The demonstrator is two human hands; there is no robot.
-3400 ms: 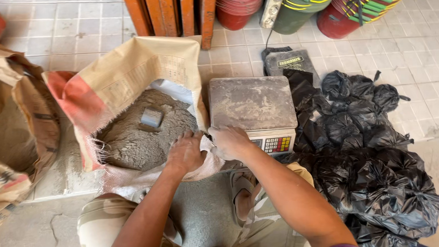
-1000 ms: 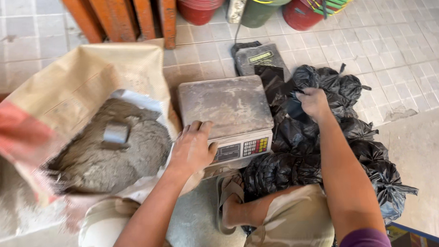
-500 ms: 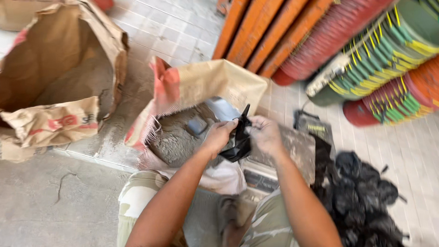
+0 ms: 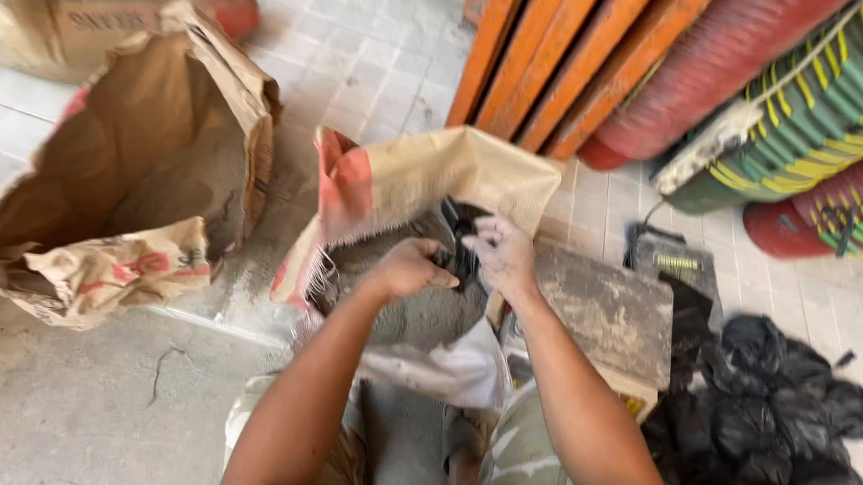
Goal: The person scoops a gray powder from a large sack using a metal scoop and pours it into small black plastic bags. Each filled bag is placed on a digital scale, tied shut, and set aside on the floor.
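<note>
While the view looks down from the person's head, both bare hands meet over an open woven sack (image 4: 419, 189) of grey powder (image 4: 405, 308). The left hand (image 4: 410, 268) and the right hand (image 4: 500, 254) have their fingers curled closed, pinching a small black plastic bag (image 4: 459, 241) between them, just above the powder. A dusty weighing scale (image 4: 607, 312) sits just right of the sack. Tied black bags (image 4: 764, 392) are heaped at lower right. An opened brown paper sack (image 4: 129, 189) lies at left. Orange boards (image 4: 579, 48) and stacked tubs (image 4: 798, 105) fill the upper right.
</note>
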